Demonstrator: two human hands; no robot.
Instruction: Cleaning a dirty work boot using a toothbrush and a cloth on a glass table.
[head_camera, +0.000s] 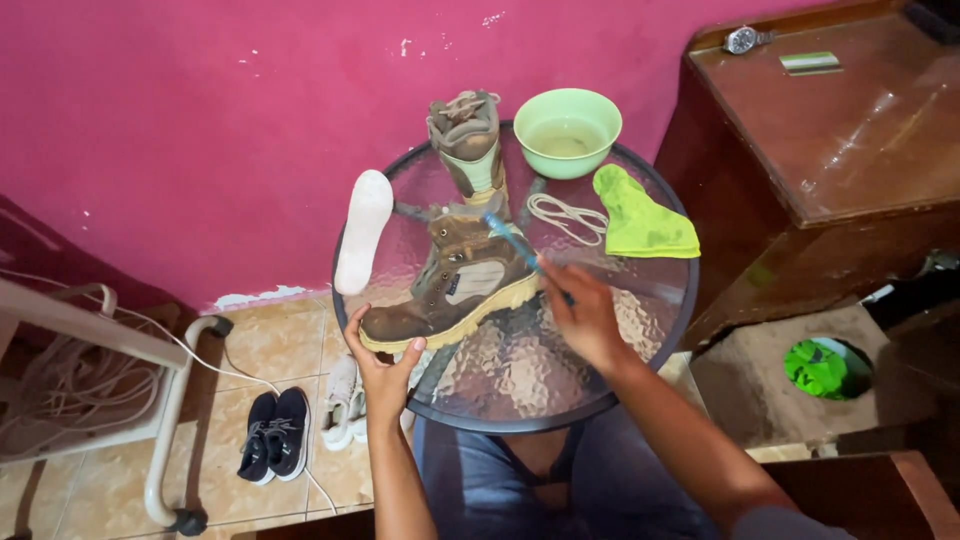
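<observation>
Hands (590, 320) on brown boot (455, 285), toothbrush (515, 243)

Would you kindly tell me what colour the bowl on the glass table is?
The bowl is pale green, seen best in the head view.

Brown suede boot (450, 285) with tan sole — lying on its side, toe toward the viewer; blue toothbrush (515, 243) angled against its ankle — bristles on suede.

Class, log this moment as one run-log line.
left hand: steadies brown boot toe | right hand: holds blue toothbrush at boot | round glass table
</observation>
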